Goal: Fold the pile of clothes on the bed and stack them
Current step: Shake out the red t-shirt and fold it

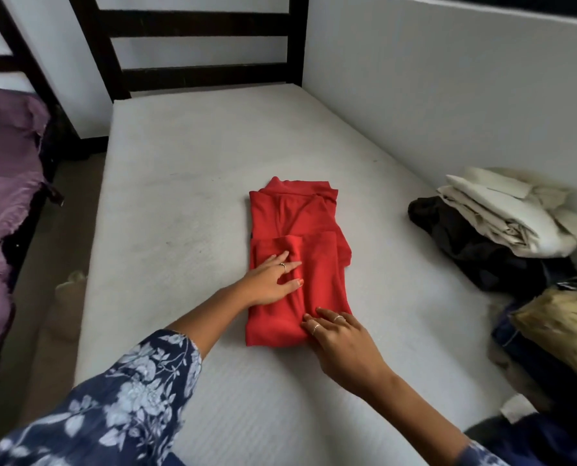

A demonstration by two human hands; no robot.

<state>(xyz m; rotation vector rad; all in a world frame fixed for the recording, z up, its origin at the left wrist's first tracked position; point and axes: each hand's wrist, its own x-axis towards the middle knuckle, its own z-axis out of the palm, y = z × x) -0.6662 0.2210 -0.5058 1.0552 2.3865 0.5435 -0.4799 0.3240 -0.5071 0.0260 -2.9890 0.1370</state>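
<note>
Purple bedding (8, 183) at far left, off the mattress (179, 183). Mid-bed lies the red polo shirt (297, 250), sleeves in, hem half brought up toward the collar. Left hand (273, 280) rests flat on it, fingers spread — likely pinning the fold. Right hand (341, 341) presses fingertips at the near edge, nothing pinched. At right, cream and dark clothes (492, 223) wait beside the wall — probably the pile.

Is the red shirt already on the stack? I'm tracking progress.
No, the red shirt lies alone mid-mattress, under both hands, apart from the clothes by the wall.
</note>
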